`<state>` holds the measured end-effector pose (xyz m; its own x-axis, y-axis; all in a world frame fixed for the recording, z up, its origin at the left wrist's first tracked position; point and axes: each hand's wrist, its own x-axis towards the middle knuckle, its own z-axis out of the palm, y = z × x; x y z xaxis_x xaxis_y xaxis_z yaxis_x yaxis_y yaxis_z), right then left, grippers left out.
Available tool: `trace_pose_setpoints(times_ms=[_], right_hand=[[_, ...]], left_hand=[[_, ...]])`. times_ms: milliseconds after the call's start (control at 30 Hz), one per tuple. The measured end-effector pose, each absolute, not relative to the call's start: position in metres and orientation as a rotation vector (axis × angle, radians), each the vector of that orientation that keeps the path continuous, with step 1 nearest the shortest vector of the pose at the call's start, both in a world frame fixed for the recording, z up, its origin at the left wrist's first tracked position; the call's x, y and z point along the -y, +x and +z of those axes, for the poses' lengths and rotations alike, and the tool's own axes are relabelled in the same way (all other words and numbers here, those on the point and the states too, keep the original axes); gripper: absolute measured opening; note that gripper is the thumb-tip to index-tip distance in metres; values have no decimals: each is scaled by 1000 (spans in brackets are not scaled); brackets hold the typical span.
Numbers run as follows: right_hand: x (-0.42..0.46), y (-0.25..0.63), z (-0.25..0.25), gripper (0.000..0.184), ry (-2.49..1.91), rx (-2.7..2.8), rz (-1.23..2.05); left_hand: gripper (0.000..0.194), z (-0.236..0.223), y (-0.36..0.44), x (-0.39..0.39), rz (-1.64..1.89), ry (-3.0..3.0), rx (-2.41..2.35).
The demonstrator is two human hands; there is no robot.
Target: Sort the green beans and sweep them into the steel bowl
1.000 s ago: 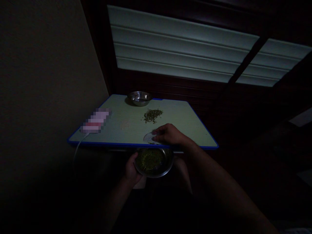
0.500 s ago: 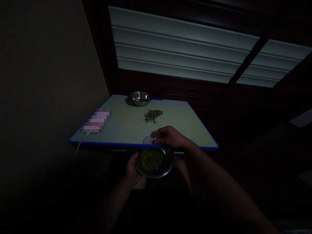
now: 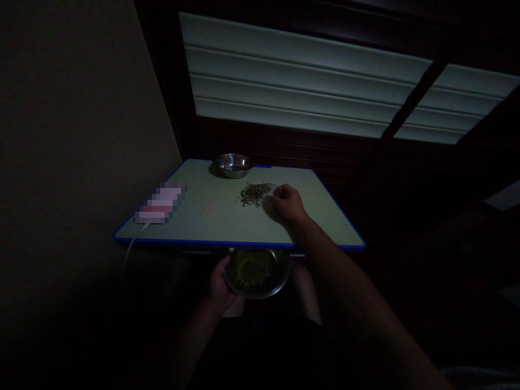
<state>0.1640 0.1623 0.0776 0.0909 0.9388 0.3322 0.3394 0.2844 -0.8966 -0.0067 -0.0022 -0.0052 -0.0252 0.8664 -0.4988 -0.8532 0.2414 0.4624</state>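
My left hand (image 3: 221,287) grips the left rim of a steel bowl (image 3: 280,286), held below the table's front edge. Many small greenish grains (image 3: 249,267) lie in that bowl. My right hand (image 3: 289,201) is over the table, fingers pinched on a thin, see-through round disc (image 3: 266,188); dim light blurs its outline. The disc is at the right side of a loose pile of small dark-greenish grains (image 3: 251,195) on the tabletop.
The pale table (image 3: 219,225) has a blue edge. A second steel bowl (image 3: 233,166) stands at its back. On the left lies a blurred-out pinkish object (image 3: 160,203) with a white cable (image 3: 132,244) hanging over the edge. A wall (image 3: 81,135) borders the left.
My right hand has moved forward from the table's front edge to the grain pile, carrying the thin disc. My left hand and its bowl have stayed nearly in place.
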Motion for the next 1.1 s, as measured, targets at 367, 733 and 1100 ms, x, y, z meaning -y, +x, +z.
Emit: trace_pose_setpoints(times_ms=[367,733,1100], right_hand=[[-162,171,72,11,-1272,1467,619],[-161,169,71,11,-1274,1552,616],[-161,169,70,10,-1242,1561,629]], left_hand=[[23,-6,-8,3,1355,24,-769],[22,-12,-9,2,1363,41,-759],[26,-5,-7,2,1378,25,-780]])
